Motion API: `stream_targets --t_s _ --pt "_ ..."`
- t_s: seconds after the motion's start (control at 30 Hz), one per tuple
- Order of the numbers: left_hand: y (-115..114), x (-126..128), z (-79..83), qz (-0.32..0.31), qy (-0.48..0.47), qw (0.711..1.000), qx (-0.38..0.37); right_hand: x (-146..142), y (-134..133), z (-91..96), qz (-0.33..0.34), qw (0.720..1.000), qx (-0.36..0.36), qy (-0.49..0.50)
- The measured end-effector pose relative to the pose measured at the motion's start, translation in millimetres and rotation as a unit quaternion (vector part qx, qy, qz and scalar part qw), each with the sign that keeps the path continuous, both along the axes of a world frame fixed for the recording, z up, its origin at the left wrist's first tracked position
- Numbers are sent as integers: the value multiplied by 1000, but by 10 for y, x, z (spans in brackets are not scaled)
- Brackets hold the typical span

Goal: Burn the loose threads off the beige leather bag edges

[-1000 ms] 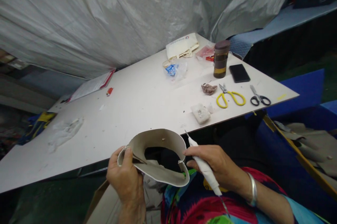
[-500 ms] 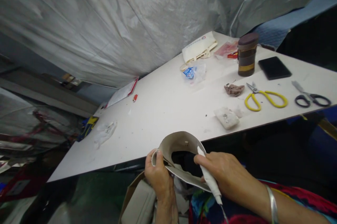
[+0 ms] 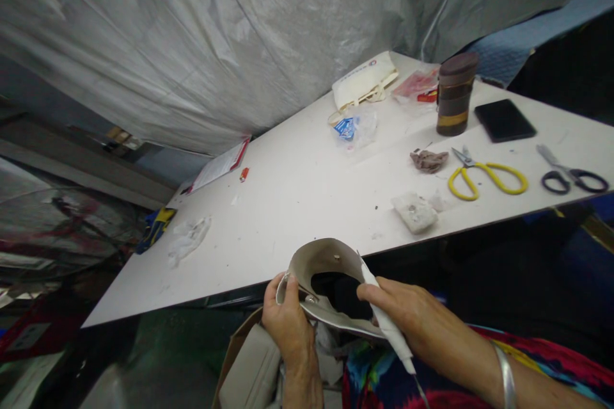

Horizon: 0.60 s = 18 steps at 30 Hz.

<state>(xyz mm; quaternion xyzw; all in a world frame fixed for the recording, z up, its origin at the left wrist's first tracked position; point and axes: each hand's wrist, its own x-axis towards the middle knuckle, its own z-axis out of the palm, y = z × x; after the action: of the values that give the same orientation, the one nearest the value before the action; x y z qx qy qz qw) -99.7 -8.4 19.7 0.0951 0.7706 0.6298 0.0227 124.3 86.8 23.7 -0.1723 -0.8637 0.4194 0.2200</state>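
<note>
A curved beige leather strap piece [image 3: 320, 258] with a small metal stud is held over my lap, below the table edge. My left hand [image 3: 290, 326] pinches its left end, thumb on top. My right hand [image 3: 405, 314] grips a white pen-shaped tool [image 3: 386, 324] with a thin metal tip and a cord trailing from its back end. The tool's tip rests against the right side of the strap. More beige pieces [image 3: 249, 372] lie under my left hand.
The white table [image 3: 297, 198] carries yellow scissors [image 3: 487, 176], black scissors [image 3: 570, 176], a black phone [image 3: 504, 120], a brown flask [image 3: 453, 94], a white bag [image 3: 364, 81], a crumpled plastic wrap [image 3: 188, 237] and a small red lighter [image 3: 244, 173]. A grey tarp [image 3: 215, 31] hangs behind.
The view swung left and then steadied. My hands drew closer together on the strap, and the tool's tip came onto the strap's right side.
</note>
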Motion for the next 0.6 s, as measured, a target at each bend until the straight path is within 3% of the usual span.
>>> stream_targets --t_s 0.37,0.5,0.6 --pt "-187 90 157 -13 -19 1000 6 19 -50 -197 -58 989 -71 112" --pt "-457 215 235 -13 29 999 -40 77 27 -204 -110 984 -64 126" --pt "-761 283 297 6 110 994 -17 131 109 -218 -141 979 -69 133"
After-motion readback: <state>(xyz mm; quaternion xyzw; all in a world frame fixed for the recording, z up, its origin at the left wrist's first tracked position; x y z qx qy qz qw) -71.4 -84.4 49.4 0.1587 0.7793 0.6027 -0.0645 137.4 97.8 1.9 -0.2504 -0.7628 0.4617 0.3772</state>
